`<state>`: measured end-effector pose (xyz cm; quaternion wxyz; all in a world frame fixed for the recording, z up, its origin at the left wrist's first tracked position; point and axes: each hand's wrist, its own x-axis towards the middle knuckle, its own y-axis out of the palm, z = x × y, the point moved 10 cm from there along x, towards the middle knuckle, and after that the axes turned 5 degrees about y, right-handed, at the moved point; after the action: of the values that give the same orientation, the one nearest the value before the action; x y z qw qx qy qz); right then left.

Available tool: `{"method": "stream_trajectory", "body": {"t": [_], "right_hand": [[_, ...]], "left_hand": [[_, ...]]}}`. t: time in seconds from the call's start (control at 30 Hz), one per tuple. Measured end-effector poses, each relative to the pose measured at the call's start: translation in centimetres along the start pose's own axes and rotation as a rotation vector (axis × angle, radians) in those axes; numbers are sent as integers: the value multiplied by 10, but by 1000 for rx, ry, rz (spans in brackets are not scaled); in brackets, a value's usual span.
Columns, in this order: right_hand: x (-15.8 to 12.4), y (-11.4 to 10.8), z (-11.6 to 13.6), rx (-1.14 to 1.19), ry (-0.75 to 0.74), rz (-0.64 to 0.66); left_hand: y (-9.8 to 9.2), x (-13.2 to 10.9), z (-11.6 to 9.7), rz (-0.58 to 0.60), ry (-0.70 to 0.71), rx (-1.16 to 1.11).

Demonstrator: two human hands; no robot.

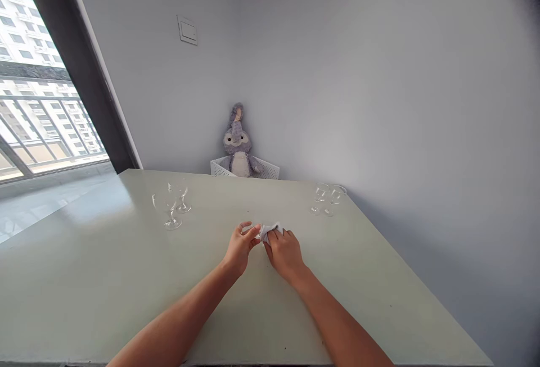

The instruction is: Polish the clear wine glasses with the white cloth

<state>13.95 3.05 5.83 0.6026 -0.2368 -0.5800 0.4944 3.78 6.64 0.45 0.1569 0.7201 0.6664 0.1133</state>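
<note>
Both my hands meet over the middle of the pale green table (105, 277). My left hand (240, 246) is closed, its fingertips pinching something small that looks like clear glass; I cannot name it for sure. My right hand (284, 252) is closed on a small grey-white cloth (270, 230), pressed against what the left hand holds. Two clear stemmed glasses (172, 207) stand to the left of my hands. Two more stemmed glasses (327, 198) stand at the far right of the table.
A grey plush toy (238, 145) sits in a white perforated basket (270, 170) behind the table's far edge, against the wall. A window (37, 103) fills the left. A light switch (187, 31) is on the wall.
</note>
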Motion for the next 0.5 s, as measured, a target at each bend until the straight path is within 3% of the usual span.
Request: {"method": "stream_trajectory", "body": {"t": [0.13, 0.27, 0.37, 0.5], "right_hand": [[1, -3, -1, -105, 31, -84], [5, -3, -16, 212, 147, -15], [4, 2, -13, 649, 123, 176], [-11, 23, 3, 1223, 206, 610]], "left_hand": [[7, -9, -20, 6, 153, 7], [27, -29, -50, 153, 476, 243], [38, -39, -59, 276, 591, 358], [35, -31, -59, 334, 493, 157]]}}
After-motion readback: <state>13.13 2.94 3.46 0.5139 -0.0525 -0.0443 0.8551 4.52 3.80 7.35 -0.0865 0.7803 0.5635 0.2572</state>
